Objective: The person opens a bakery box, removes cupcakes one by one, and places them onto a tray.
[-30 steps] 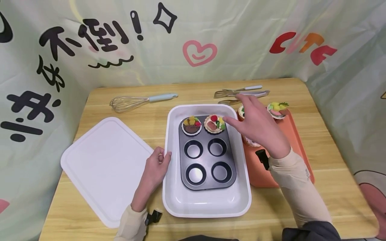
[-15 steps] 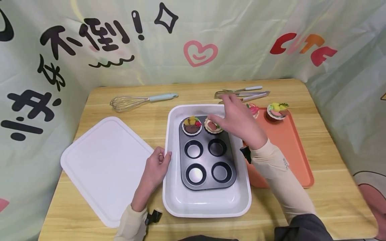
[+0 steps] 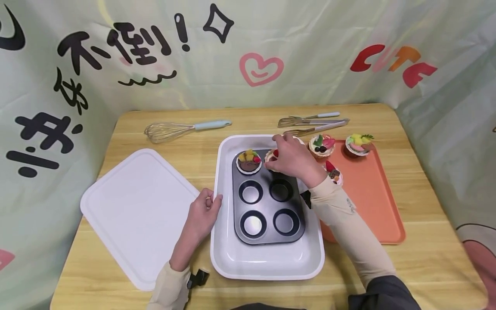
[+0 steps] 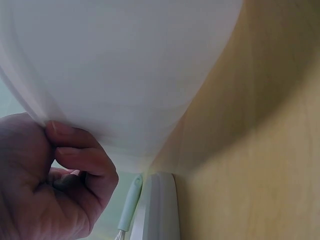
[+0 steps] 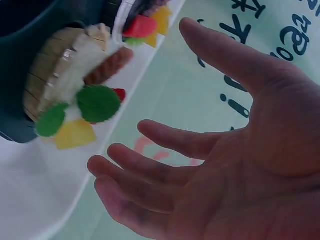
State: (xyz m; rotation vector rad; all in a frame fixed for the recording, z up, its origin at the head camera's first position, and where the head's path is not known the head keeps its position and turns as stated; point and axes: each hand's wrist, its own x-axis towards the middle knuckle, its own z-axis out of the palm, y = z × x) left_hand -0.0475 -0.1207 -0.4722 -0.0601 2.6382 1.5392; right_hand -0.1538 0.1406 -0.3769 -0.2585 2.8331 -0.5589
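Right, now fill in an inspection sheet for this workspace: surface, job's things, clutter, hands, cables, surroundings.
Surface: wood-grain table, no spill visible.
Job's things: muffin pan inside deep white tray; left cake and right cake sit in its two far cups. Orange tray holds three more cakes near its far and left edges.
Clutter: flat white board on the left; whisk and metal utensils along the back.
Hands: left hand grips the deep tray's left rim; right hand is by the right cake, fingers spread, holding nothing.
Cables: nothing seen.
Surroundings: pale printed backdrop behind the table.
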